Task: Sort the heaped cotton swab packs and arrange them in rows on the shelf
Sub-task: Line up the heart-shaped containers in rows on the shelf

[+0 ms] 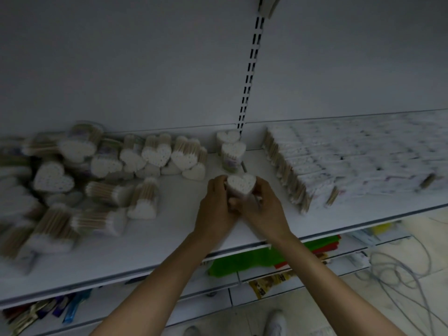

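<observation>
grip: heart-shaped pack [241,185] clasped upright between left hand [216,202] and right hand [260,206] | pos: on shelf [169,238], fronting two standing packs [233,151], likely row alignment | heap [97,170] left unsorted

Light is dim. A pale back panel [121,69] is split by a slotted upright [251,69]. Below the white shelf [169,238], lower shelves [198,309] are stocked with blurred coloured goods [244,261]. The pale floor [363,301], possibly tiled, is crossed by grey cables [397,270].
</observation>
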The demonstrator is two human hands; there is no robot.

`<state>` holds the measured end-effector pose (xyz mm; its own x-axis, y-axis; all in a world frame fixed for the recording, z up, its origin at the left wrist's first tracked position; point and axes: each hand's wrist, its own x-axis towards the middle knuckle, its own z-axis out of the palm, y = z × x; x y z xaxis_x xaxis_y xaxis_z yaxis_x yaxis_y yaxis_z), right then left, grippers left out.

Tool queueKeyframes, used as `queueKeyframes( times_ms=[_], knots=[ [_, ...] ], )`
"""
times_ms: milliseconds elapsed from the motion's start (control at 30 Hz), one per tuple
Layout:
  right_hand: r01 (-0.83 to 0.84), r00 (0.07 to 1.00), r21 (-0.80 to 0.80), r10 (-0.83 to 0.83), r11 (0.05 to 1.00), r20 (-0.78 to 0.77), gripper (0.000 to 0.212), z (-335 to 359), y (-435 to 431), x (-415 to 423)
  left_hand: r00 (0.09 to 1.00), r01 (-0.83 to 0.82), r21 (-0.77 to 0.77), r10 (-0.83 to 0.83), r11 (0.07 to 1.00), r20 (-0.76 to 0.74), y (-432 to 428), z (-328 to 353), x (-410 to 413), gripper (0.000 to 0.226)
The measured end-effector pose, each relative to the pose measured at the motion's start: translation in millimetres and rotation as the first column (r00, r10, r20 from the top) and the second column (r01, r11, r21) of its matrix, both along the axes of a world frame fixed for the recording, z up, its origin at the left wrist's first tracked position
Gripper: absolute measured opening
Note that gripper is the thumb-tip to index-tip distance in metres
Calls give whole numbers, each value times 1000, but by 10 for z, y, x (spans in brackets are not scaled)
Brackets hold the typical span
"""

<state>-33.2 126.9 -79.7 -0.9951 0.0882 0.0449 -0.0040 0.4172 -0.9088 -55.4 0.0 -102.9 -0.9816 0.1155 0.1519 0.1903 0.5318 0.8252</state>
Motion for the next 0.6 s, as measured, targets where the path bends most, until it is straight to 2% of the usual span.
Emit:
queueKeyframes(
  times_ms=[133,200,333,467,600],
  knots=[
    [153,983,39,-147,988,-111,52,-109,-39,-309,999,-25,86,27,996,-20,53,-51,-47,80],
    [196,973,54,-187,979,-138,57,-167,-103,-384,997,-52,99,58,994,-53,35,-91,-33,81],
    [276,955,276,-232,920,-182,71,-299,-184,-484,963,-53,67,69,996,-261,41,-160,-128,61],
    [265,961,396,-207,879,-183,78,-372,-162,-543,963,-56,39,64,998,-261,48,-196,-129,79],
    [329,943,538,-247,776,-221,78,-396,-213,-516,962,-58,31,65,998,-265,38,-255,-96,72]
  ],
)
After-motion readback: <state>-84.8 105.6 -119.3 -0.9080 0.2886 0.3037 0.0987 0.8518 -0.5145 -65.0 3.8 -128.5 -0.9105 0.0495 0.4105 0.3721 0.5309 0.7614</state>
